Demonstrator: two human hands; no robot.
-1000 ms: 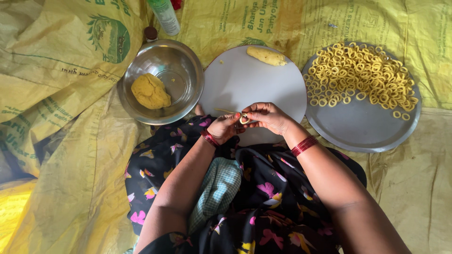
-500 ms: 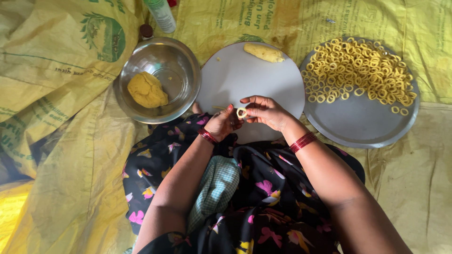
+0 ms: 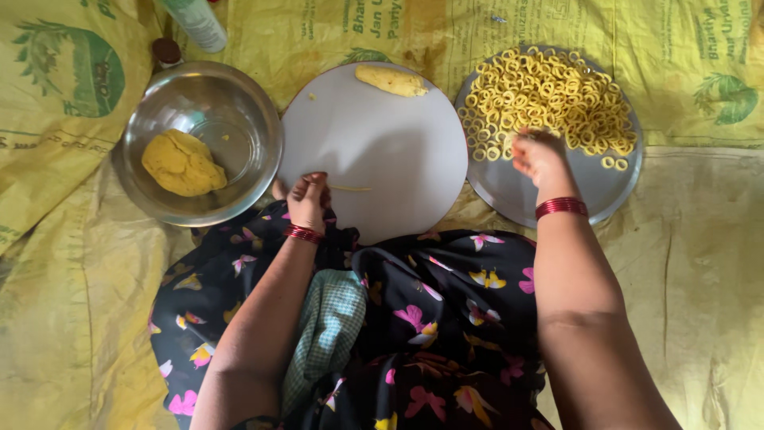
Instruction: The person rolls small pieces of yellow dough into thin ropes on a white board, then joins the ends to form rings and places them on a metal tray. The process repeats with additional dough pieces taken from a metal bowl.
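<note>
My left hand (image 3: 307,201) rests at the near edge of a round white board (image 3: 382,151), fingers curled on the end of a thin yellow dough strand (image 3: 352,189) that lies on the board. My right hand (image 3: 538,158), blurred, reaches over a round steel plate (image 3: 517,195) and its fingertips touch the near edge of a heap of several small yellow dough rings (image 3: 549,95). A ring in its fingers is not visible. A short log of yellow dough (image 3: 391,80) lies at the board's far edge.
A steel bowl (image 3: 239,111) with a lump of yellow dough (image 3: 183,163) stands left of the board. Behind it are a pale bottle (image 3: 195,22) and a small dark cap (image 3: 167,52). Yellow printed sacks (image 3: 684,239) cover the floor; my lap wears dark floral cloth (image 3: 430,318).
Both hands were together over the board's near edge shaping a small ring. My right hand has now swung right to the plate of rings; my left hand dropped to the board's edge.
</note>
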